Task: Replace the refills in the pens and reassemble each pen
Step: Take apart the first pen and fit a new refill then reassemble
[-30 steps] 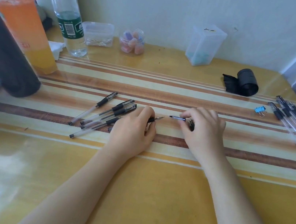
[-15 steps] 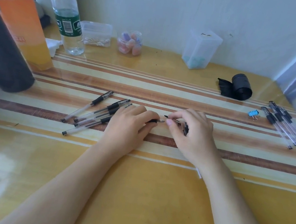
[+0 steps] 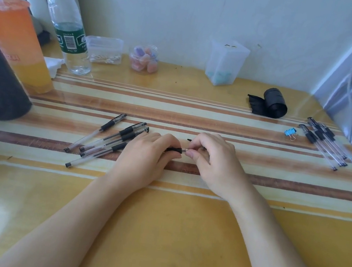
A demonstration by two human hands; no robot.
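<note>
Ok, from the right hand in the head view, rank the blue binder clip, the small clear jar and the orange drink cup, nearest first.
1. Blue binder clip, out to the right of the right hand.
2. Small clear jar, back by the wall, left of centre.
3. Orange drink cup, far left at the back.

My left grip (image 3: 144, 158) lies knuckles-up, fingers curled round a pen (image 3: 173, 149), forearm stretched back towards me. My right grip (image 3: 216, 162) sits just to its right, thumb and forefinger pinching the same pen's tip end. Our fingertips nearly touch.
</note>
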